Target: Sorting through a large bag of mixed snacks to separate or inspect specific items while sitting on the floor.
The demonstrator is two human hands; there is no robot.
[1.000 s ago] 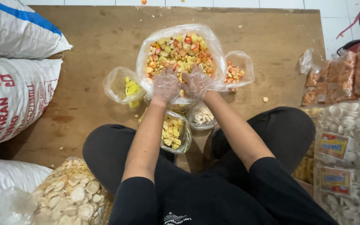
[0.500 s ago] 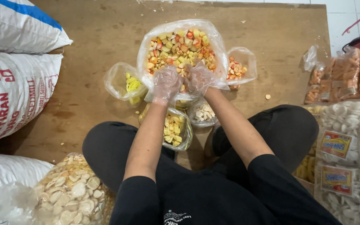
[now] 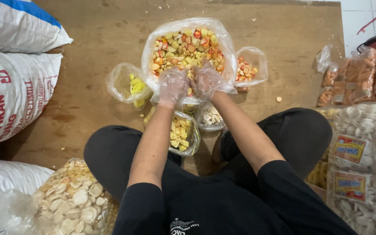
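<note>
Gripping the near edge of the big clear bag of mixed crackers, your left hand and right hand, both in thin plastic gloves, are closed on its bunched plastic side by side. Just left of your left hand lies a small bag of yellow crackers, just right of your right a small bag of orange ones. Below your wrists, toward your lap, sit two more small bags on the wooden floor.

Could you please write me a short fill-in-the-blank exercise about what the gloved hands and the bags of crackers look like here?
1. Both hands, left hand and right hand, wear clear plastic ____.
2. They rest at the big bag of mixed crackers, which lies on a ____ board.
3. The small bag to its left holds ____ pieces.

Missing: gloves; wooden; yellow
</note>
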